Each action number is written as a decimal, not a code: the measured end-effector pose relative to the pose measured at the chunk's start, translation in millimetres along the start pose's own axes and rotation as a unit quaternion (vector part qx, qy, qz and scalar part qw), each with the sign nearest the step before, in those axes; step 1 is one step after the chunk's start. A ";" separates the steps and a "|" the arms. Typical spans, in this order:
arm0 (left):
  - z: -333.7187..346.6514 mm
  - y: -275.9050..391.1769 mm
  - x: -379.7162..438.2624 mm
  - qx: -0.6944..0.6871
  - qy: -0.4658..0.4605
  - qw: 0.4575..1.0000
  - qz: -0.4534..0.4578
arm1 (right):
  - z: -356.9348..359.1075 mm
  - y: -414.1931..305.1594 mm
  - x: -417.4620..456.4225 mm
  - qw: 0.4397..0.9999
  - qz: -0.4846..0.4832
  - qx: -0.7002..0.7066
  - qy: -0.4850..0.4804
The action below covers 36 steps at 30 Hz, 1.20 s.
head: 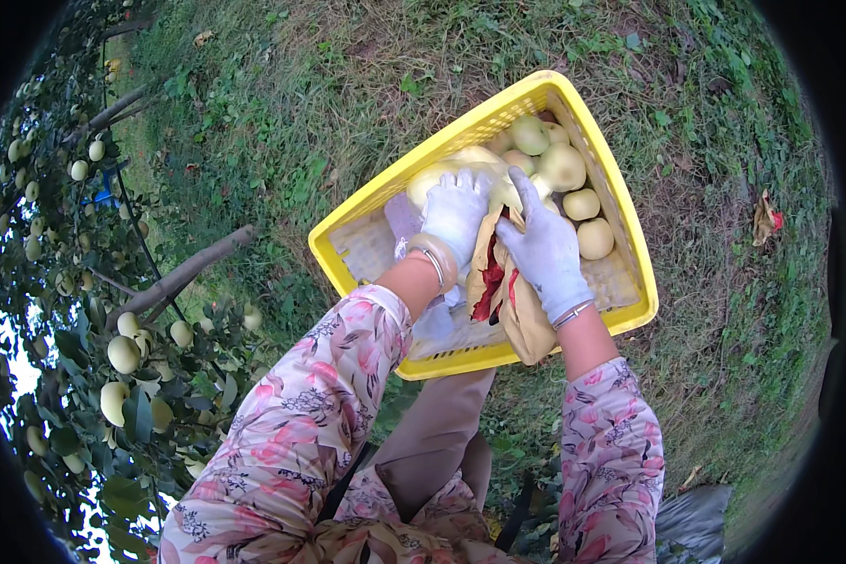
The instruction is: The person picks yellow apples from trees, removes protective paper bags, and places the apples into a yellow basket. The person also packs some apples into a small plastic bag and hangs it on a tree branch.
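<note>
Both hands wear pale work gloves and are inside a yellow plastic crate (399, 174). My right hand (544, 243) grips a torn brown paper fruit bag (525, 317) with a red lining, thumb and forefinger near its top. My left hand (457, 211) lies over pale yellow-green fruit wrapped in what looks like thin clear film (430, 180); its fingertips are partly blurred, so its hold is unclear. Bare apples (562, 167) fill the crate's far right part, beyond and beside my right hand. A lilac item (401, 217) lies left of my left wrist.
Fruit-laden apple branches (183, 271) reach in from the left, with pale apples (124, 354) hanging low. Grass and weeds surround the crate. A torn paper bag (765, 220) lies on the ground at right. Grey sheeting (694, 522) is at lower right. My legs are just below the crate.
</note>
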<state>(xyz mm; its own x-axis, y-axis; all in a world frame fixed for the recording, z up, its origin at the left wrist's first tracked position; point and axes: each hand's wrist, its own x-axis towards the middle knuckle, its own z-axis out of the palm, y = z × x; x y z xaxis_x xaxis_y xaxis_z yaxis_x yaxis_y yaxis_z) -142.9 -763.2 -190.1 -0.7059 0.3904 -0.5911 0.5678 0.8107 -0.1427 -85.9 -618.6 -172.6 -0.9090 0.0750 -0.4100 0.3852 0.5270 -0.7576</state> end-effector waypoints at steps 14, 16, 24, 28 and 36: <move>36.8 -4.1 -61.0 -0.242 0.138 0.941 -0.194 | -30.1 33.4 4.3 0.761 0.222 0.592 -0.144; 40.3 2.8 -60.1 -0.399 0.127 0.860 -0.292 | -28.4 38.3 -4.8 0.747 0.217 0.610 -0.153; 73.9 21.9 -42.2 -0.753 0.071 0.547 -0.358 | -25.4 42.0 0.1 0.765 0.219 0.583 -0.162; 52.3 17.0 -38.0 -0.829 0.105 0.373 -0.402 | -24.9 46.4 4.7 0.773 0.218 0.574 -0.162; 68.4 26.1 -23.2 -0.830 0.100 0.367 -0.407 | -22.4 44.6 2.3 0.776 0.216 0.569 -0.166</move>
<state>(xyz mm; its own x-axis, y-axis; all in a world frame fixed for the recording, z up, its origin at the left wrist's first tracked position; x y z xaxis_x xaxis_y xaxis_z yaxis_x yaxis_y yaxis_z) -82.8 -781.0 -234.4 -0.4656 -0.3868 -0.7960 -0.7904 -0.2227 0.5706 -74.4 -576.0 -195.9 -0.6379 -0.2845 -0.7157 0.7053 -0.5889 -0.3946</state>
